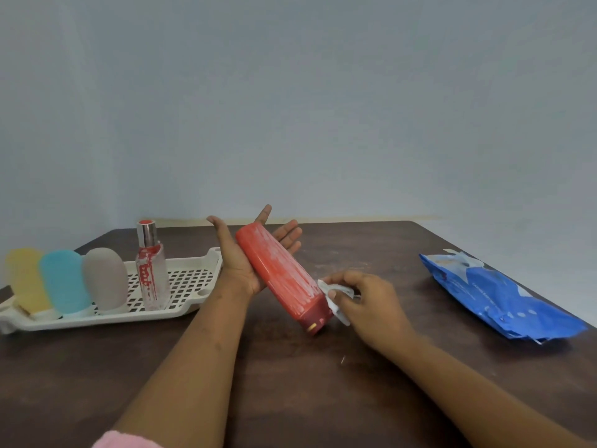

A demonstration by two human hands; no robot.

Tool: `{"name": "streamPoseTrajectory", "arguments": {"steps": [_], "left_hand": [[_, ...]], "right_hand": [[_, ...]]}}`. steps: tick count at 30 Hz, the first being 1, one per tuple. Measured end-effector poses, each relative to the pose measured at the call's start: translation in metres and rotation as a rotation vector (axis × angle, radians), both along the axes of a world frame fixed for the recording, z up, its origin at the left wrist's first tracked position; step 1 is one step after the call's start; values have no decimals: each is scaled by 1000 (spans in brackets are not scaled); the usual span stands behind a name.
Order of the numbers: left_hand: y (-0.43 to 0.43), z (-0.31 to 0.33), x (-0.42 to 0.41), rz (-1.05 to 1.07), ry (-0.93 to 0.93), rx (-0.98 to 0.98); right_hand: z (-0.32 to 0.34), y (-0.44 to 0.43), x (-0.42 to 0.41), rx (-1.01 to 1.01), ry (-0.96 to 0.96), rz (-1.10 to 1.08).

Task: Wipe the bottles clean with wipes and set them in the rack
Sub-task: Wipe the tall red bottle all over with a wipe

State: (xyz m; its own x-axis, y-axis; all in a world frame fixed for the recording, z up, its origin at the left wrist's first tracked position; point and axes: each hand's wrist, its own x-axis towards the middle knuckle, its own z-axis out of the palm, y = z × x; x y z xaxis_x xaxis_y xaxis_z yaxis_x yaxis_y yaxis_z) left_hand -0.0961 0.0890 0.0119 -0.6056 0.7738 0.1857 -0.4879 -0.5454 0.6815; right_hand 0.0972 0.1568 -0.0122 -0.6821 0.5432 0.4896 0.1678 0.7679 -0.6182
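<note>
Red bottle [281, 276] streaked white, lying tilted across the upturned left hand [245, 263], fingers [290, 234] spread straight, right hand [368, 305] at its 4 o'clock, fingers [347, 281] pinching a white wipe [336, 300] against the cap end, cream rack [187, 279] at 9 o'clock holding four other bottles [106, 279], blue wipes pack [497, 295] at 3 o'clock, dark surface [307, 399].

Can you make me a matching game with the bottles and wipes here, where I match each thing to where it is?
Things:
1. red plastic bottle
2. crumpled white wipe
3. blue plastic wipes packet
4. clear spray bottle with a silver cap

Places:
A. standing in the cream slotted rack
B. lying flat on the brown table
C. resting across the open left hand
D. pinched in the right hand

Pairs: 1-C, 2-D, 3-B, 4-A.
</note>
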Motion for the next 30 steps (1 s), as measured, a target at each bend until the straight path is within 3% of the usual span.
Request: {"name": "streamPoseTrajectory", "arguments": {"steps": [6, 13, 17, 25, 30], "left_hand": [[-3, 1, -1, 29, 73, -48], [-3, -1, -4, 70, 96, -79], [-4, -2, -5, 77, 117, -85], [-2, -2, -8, 108, 130, -100], [-2, -2, -10, 114, 140, -119]], "right_hand": [[1, -10, 2, 125, -3, 42], [0, -28, 3, 530, 12, 237], [0, -35, 7, 714, -73, 241], [4, -24, 2, 691, -48, 159], [-3, -35, 0, 950, -175, 302]]}}
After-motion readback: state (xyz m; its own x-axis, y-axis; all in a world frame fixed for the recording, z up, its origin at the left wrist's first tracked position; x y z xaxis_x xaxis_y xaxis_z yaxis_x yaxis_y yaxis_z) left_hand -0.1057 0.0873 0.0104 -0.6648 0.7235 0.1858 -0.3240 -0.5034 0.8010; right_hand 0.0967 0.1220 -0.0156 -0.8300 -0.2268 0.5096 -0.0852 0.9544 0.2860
